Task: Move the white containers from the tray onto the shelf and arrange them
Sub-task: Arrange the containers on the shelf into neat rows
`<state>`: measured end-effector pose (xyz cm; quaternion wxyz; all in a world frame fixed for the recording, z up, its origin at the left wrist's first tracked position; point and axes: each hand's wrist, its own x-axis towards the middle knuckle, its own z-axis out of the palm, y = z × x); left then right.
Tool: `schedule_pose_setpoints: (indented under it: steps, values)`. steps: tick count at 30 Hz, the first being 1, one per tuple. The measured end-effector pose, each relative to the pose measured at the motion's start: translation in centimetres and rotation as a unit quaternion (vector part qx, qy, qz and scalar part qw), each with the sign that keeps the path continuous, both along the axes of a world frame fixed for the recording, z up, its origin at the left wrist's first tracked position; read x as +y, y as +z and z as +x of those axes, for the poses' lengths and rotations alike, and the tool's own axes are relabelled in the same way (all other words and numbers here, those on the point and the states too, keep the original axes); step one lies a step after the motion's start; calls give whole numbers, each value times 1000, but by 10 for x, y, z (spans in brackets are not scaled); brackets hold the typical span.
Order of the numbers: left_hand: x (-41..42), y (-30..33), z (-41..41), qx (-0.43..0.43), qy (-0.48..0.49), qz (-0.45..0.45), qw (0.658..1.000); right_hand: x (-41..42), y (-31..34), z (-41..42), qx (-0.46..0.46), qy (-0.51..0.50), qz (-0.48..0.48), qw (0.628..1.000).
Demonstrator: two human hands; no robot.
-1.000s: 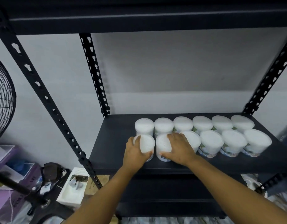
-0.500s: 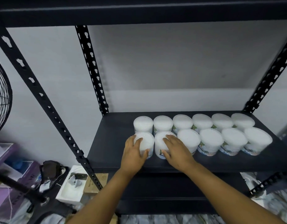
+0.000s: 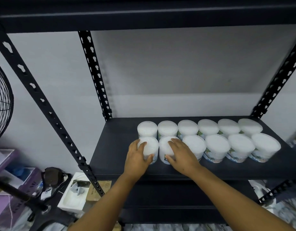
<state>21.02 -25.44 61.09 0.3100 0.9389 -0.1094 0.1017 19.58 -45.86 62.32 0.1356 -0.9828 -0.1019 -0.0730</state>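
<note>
Several white containers with white lids stand in two rows on the black shelf (image 3: 113, 157). My left hand (image 3: 137, 157) wraps around the leftmost front container (image 3: 149, 145), fingers over its lid. My right hand (image 3: 180, 155) rests on the second front container (image 3: 165, 147), thumb at its front wall and fingers across the lid. The back row (image 3: 187, 129) stands just behind, touching the front row (image 3: 240, 145). No tray is in view.
Perforated black uprights (image 3: 93, 72) frame the shelf, with another shelf board (image 3: 143, 15) overhead. A wire fan guard (image 3: 2, 104) is at the left. Boxes (image 3: 73, 195) and dark gear (image 3: 52, 177) lie on the floor below left. The shelf's left part is bare.
Both hands have slid the two leftmost front containers slightly back and together, closing up against the back row. My view has shifted a little downward.
</note>
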Motion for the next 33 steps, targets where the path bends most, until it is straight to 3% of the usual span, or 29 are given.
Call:
schedule_pose_setpoints:
  steps: [20, 33]
  values:
    - [6, 4, 1, -16, 11, 60, 998, -2, 1, 6, -11, -5, -51, 999]
    - [5, 6, 1, -34, -1, 101, 994, -5, 6, 5, 13, 16, -36, 999]
